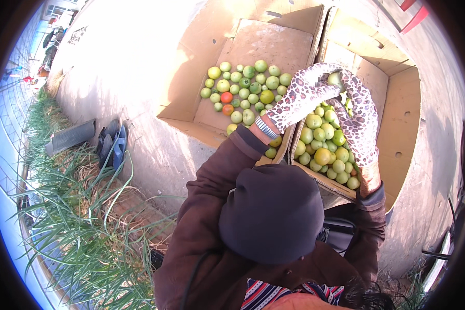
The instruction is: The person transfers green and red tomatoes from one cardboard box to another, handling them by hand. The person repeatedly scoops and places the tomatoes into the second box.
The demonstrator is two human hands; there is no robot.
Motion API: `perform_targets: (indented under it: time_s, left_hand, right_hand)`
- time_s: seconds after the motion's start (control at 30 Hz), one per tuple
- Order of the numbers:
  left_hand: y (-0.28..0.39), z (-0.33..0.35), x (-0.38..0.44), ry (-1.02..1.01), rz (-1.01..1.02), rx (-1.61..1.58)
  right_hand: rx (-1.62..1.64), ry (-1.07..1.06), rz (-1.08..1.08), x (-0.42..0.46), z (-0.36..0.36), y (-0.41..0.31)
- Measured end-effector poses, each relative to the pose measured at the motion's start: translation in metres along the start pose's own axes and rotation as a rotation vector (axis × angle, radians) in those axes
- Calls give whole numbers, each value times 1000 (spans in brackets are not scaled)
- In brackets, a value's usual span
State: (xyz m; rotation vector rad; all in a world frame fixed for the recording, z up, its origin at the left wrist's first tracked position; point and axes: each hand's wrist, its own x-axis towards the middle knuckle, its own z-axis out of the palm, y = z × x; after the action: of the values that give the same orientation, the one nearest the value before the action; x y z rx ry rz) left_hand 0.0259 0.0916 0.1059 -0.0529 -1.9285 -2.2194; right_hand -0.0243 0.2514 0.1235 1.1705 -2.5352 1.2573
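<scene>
Both hands wear spotted gloves and meet over the right cardboard box (405,112). My left hand (308,93), with a metal watch at the wrist, has its fingers around a green tomato (334,80). On the tomato's other side is my right hand (358,116), its fingertips near the same fruit; whether it grips it too is hard to tell. Below the hands, many green tomatoes (322,156) fill the near part of the right box. In the left cardboard box (201,130) lie green and yellowish tomatoes (272,82), with a few red ones (226,97) among them.
The boxes stand side by side on sunlit concrete ground (147,170). Sandals (119,147) and a dark curved piece (71,137) lie at the left, beside long green grass-like plants (81,228). Red legs of some object (415,19) show at the top right.
</scene>
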Motion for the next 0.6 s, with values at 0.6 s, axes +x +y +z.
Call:
perform_targets:
  time_s: [0.6]
  left_hand:
    - [-68,-285,-86,281,-1147,797]
  right_hand:
    - [9,-95,386,-44,-41,73]
